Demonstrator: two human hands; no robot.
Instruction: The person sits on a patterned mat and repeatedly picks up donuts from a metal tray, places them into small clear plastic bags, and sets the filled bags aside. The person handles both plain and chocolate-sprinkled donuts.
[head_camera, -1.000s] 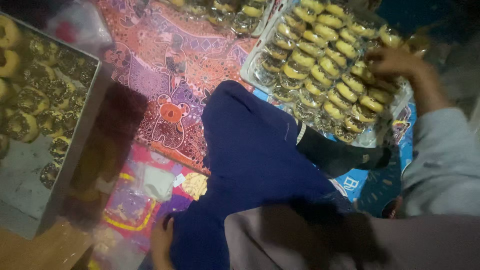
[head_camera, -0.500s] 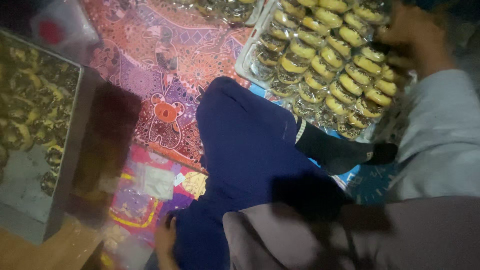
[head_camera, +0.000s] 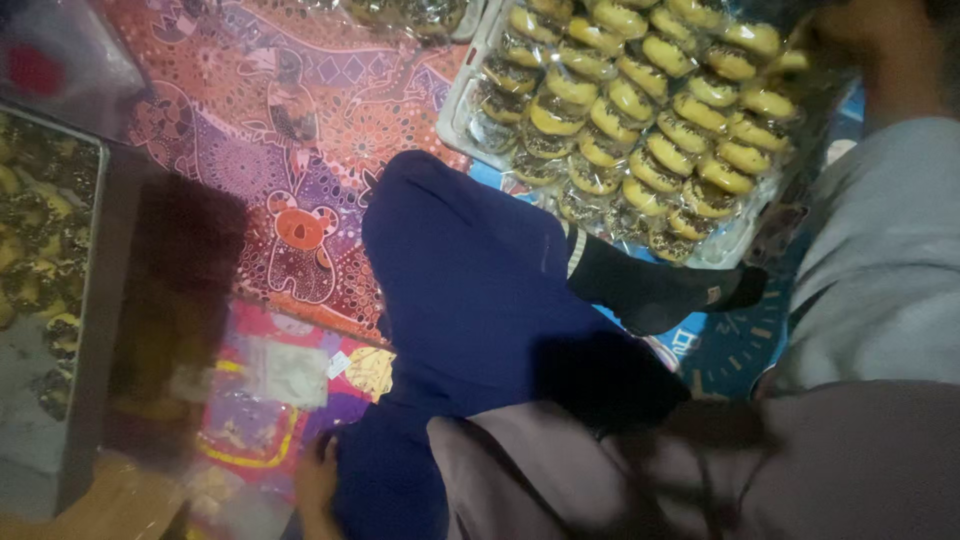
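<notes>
My right hand (head_camera: 872, 45) is blurred at the top right, over the far corner of a white tray (head_camera: 455, 118) filled with several rows of plastic-wrapped yellow and chocolate donuts (head_camera: 640, 110). Whether it grips a donut is unclear. A grey sleeve (head_camera: 880, 250) runs down from it. My left hand (head_camera: 316, 482) rests low on the patterned mat (head_camera: 270, 150), next to my blue-trousered leg (head_camera: 470, 300), and is partly hidden. My black-socked foot (head_camera: 655, 285) lies against the tray's near edge.
A metal baking tray (head_camera: 85, 330) with unwrapped donuts stands at the left edge on a dark surface. Clear plastic wrappers (head_camera: 285, 372) lie on the mat near my left hand. More wrapped donuts (head_camera: 410, 15) sit at the top edge.
My right hand has moved up and right along the tray's far side. The view has shifted, so the metal tray at the left shows less. My left hand stays by my leg.
</notes>
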